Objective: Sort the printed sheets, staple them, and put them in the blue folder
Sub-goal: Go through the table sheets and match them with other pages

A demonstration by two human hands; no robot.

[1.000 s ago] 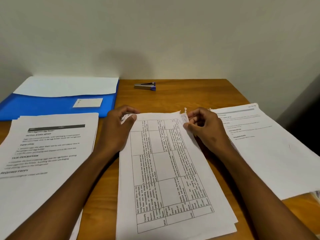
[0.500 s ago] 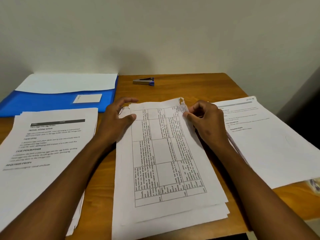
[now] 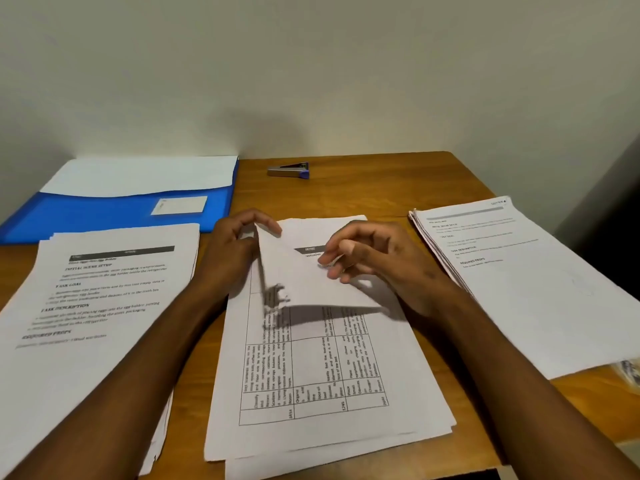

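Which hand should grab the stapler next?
Probably the right hand. It only touches the folded-over top sheet with loose fingers, while the left hand pinches that sheet's corner. The stapler lies at the back, between both hands.

A plain off-white wall (image 3: 311,71) rises beyond the hands, meeting the far edge of a wooden table (image 3: 381,188). To the right of the hands, past the table's edge, lies dark shadow.

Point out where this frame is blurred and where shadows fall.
Head view: motion blur smears the folded-back top sheet and the right hand; that sheet throws a dark shadow across the table-printed page beneath; the stapler and blue folder stay sharp.
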